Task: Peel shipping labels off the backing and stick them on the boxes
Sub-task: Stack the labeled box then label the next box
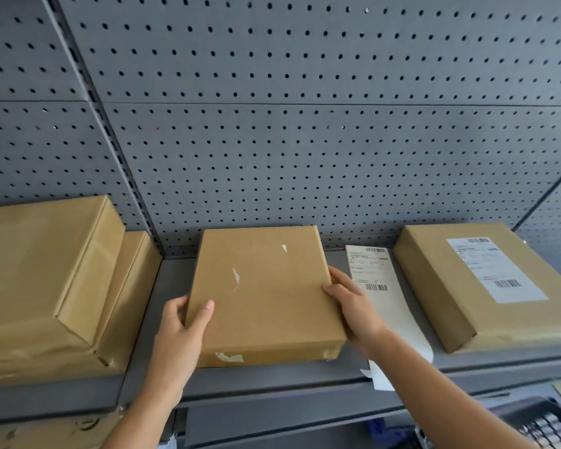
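The bare box (pixel 266 293) sits on the shelf (pixel 272 380), the left grip (pixel 182 322) pinching its left edge and the right grip (pixel 353 306) apparently clasping its right. Best set it square and flat; the label strip (pixel 374 270) lies just beside it.

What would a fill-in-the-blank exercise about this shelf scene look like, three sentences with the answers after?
1. The left hand and the right hand grip the same brown ____.
2. A label sheet lies on the shelf to the ____ of the held box.
3. The far-right box already carries a printed ____ on its top.

Missing words: box; right; label.
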`<state>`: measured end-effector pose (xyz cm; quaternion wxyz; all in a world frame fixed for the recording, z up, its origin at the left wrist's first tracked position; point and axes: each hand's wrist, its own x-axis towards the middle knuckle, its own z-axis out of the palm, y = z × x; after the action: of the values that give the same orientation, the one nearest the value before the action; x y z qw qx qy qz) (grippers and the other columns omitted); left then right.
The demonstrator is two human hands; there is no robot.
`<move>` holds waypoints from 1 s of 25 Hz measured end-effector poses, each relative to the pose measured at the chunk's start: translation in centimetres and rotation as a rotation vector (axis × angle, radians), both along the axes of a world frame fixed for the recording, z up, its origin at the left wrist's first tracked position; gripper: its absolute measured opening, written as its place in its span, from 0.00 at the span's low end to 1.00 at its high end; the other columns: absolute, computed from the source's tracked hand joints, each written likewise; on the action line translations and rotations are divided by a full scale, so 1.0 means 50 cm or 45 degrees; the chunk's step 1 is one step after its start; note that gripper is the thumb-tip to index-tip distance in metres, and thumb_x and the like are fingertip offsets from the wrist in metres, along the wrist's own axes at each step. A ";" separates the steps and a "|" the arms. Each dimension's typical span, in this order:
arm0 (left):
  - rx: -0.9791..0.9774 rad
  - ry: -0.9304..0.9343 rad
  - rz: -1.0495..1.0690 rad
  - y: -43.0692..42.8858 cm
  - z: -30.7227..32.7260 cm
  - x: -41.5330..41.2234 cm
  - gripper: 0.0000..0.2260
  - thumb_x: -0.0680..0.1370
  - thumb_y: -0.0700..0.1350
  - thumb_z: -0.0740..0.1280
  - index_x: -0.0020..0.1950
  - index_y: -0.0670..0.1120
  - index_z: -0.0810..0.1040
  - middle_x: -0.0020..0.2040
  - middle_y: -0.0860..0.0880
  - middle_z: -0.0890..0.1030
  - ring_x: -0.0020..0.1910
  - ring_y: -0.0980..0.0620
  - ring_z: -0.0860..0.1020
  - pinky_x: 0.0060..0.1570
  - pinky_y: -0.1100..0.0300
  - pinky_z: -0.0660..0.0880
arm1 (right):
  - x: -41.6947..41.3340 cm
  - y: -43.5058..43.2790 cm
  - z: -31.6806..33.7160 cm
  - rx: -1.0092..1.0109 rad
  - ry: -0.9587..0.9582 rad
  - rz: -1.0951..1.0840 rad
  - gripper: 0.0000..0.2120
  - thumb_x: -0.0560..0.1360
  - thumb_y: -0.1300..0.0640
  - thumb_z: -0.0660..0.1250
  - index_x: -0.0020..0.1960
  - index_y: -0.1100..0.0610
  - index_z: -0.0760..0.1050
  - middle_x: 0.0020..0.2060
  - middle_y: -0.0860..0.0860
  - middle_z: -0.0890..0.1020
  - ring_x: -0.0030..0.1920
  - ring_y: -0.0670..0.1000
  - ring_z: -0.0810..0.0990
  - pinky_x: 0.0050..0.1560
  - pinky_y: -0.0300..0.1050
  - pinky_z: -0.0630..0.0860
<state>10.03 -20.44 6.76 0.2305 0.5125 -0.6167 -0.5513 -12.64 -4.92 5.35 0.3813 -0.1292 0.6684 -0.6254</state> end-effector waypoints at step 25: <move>-0.929 -0.062 -0.848 0.205 0.075 -0.255 0.17 0.82 0.53 0.63 0.71 0.55 0.73 0.68 0.61 0.76 0.65 0.58 0.75 0.59 0.67 0.68 | -0.045 0.248 -0.047 1.096 1.118 0.129 0.35 0.75 0.40 0.69 0.76 0.52 0.63 0.73 0.51 0.65 0.71 0.55 0.66 0.71 0.50 0.68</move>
<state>-2.72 -10.18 10.50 0.1914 0.1863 -0.9050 -0.3310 -14.88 7.50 3.01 0.1177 -0.2405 0.9485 -0.1691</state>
